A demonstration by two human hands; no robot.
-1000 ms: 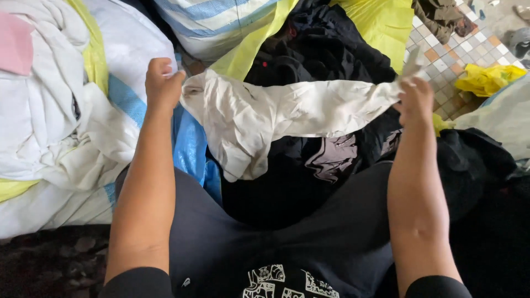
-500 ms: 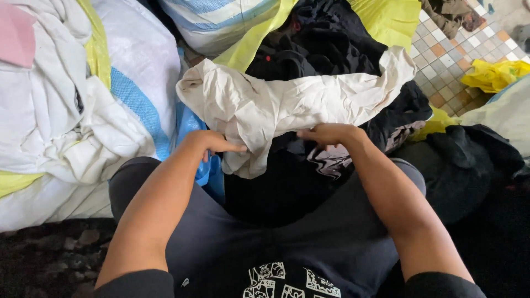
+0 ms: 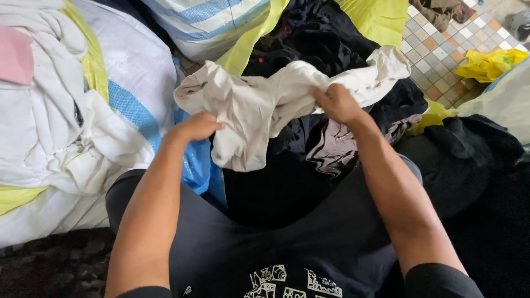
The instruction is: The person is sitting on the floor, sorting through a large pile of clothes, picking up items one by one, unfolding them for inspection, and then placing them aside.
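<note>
A crumpled cream-white garment (image 3: 259, 105) lies across a heap of black clothes (image 3: 326, 49) in front of me. My right hand (image 3: 337, 102) is shut on a fold near the garment's middle, lifting it slightly. My left hand (image 3: 196, 127) rests at the garment's lower left edge, fingers curled against the cloth; whether it grips is unclear. The garment's right end (image 3: 386, 63) drapes over the dark pile.
A large white sack with blue stripe and yellow trim (image 3: 127, 83), stuffed with white cloth (image 3: 49, 127), stands at left. A striped sack (image 3: 215, 22) lies behind. Tiled floor (image 3: 436, 49) at upper right holds a yellow cloth (image 3: 488, 63). Dark clothes (image 3: 469, 149) lie at right.
A second ago both hands held the white garment stretched wide. They came down to its lower edge, and now the right hand has moved up and gripped its middle.
</note>
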